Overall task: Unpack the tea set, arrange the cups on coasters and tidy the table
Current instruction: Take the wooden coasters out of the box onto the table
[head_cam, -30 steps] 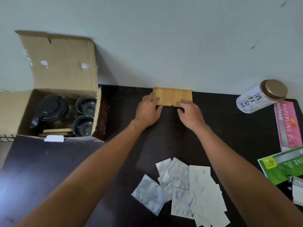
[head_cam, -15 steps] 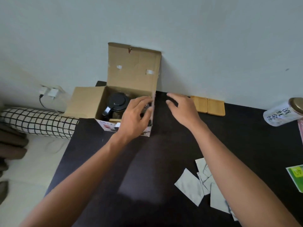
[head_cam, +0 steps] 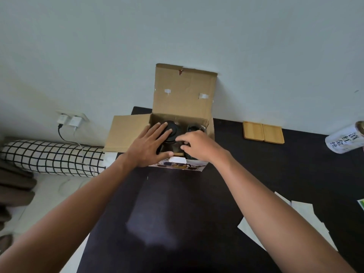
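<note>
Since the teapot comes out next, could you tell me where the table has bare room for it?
Bare dark table lies between the forearms, in front of the cardboard box, and between box and coasters. The near right is crowded with paper sheets.

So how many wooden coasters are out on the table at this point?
2. One coaster and a second coaster lie side by side, touching, at the table's back edge, right of the box. More may sit inside, hidden by the hands.

Both hands are reaching into the open cardboard box [head_cam: 183,95]: left hand [head_cam: 147,148] lying flat over the black-lidded teapot [head_cam: 174,131], right hand [head_cam: 199,147] curling beside it.
</note>
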